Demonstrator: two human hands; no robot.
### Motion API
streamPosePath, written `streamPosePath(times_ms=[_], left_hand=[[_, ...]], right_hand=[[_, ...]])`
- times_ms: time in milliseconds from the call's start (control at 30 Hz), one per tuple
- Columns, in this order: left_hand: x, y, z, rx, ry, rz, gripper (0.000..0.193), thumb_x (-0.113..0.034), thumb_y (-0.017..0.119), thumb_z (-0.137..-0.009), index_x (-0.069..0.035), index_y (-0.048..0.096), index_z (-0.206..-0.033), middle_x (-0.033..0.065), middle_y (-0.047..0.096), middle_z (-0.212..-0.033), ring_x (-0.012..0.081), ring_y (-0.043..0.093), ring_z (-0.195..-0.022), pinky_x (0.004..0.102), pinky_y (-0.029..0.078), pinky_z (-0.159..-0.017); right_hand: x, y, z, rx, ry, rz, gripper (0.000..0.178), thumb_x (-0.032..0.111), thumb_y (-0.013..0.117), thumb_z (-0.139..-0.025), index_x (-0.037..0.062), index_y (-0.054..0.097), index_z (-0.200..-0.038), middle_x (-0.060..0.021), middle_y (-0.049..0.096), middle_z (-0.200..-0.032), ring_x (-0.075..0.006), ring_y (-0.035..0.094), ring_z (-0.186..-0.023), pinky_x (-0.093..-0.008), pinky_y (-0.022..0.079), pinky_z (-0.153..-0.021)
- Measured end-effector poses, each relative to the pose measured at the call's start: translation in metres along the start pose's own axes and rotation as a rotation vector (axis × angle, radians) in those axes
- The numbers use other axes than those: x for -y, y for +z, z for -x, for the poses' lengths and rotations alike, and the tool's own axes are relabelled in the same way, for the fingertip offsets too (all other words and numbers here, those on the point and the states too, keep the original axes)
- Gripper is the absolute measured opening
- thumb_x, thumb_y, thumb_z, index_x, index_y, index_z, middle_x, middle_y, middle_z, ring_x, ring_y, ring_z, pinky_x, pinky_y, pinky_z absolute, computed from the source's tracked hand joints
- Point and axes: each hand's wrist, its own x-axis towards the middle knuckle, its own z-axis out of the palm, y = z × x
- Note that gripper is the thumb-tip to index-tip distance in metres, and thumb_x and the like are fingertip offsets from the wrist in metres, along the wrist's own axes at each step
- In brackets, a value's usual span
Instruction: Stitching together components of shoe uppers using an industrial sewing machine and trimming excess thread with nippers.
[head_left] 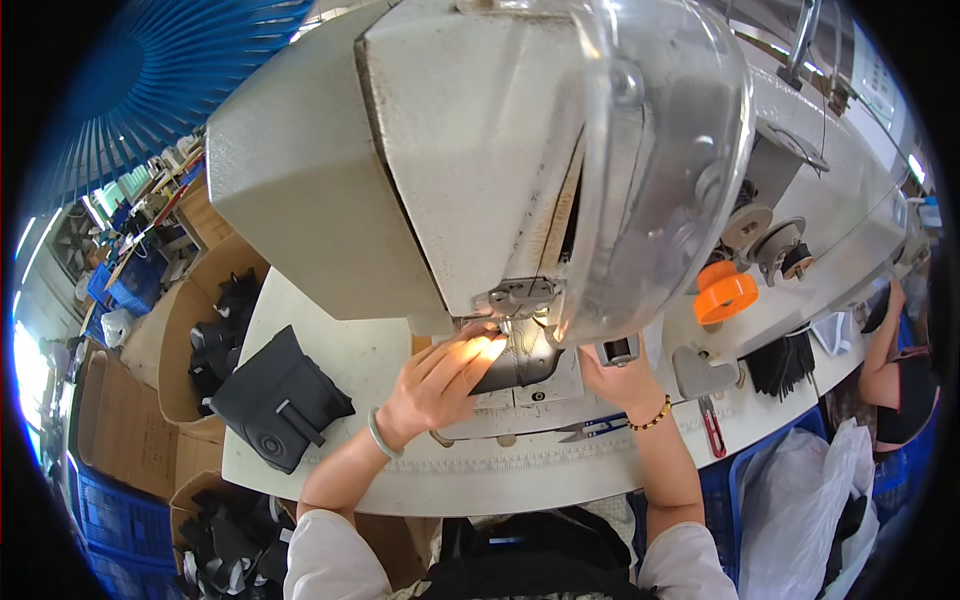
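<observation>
A black, smooth-looking workpiece [527, 368] lies under the needle area of a large grey sewing machine [480, 150], lit by its lamp. My left hand [440, 385] is at the workpiece's left edge, fingers together and fingertips close to the presser foot [507, 328]. It seems to grip the piece there. On the piece's other side is my right hand [622, 385], beside a dark metal block [617, 351]. Its fingers are mostly hidden behind that block and the clear cover [660, 180]. A black sewn pouch-like piece [280, 400] rests on the table to the left.
Thread snips [595, 430] and a red-handled tool [712, 428] lie near the white table's [480, 480] front edge. Black strips [782, 365] lie at right. Cardboard boxes [130, 410] of black pieces stand left, plastic bags [800, 490] right. Another person's arm [882, 350] shows far right.
</observation>
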Motion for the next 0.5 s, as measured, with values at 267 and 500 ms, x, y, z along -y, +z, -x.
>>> streamPosePath(times_ms=[267,500], left_hand=[[-0.003,-0.002,-0.004,0.002,0.016,0.040,0.045,0.006,0.053,-0.051,0.006,0.062,-0.095,0.0106,0.061,-0.090,0.0258,0.064,-0.086,0.0313,0.056,-0.072],[0.000,0.002,-0.002,-0.043,0.080,0.023,0.046,-0.008,0.055,-0.048,0.006,0.064,-0.091,0.0129,0.060,-0.081,0.0276,0.063,-0.073,0.0335,0.054,-0.063]], right_hand=[[-0.004,-0.001,0.007,0.045,0.102,-0.114,0.015,-0.002,0.061,-0.072,0.0002,0.056,-0.085,-0.0100,0.060,-0.084,-0.0259,0.057,-0.076,-0.0333,0.046,-0.068],[0.002,0.000,0.005,-0.008,0.083,-0.102,0.016,-0.007,0.059,-0.064,0.0023,0.053,-0.075,-0.0093,0.055,-0.078,-0.0276,0.053,-0.072,-0.0359,0.044,-0.064]])
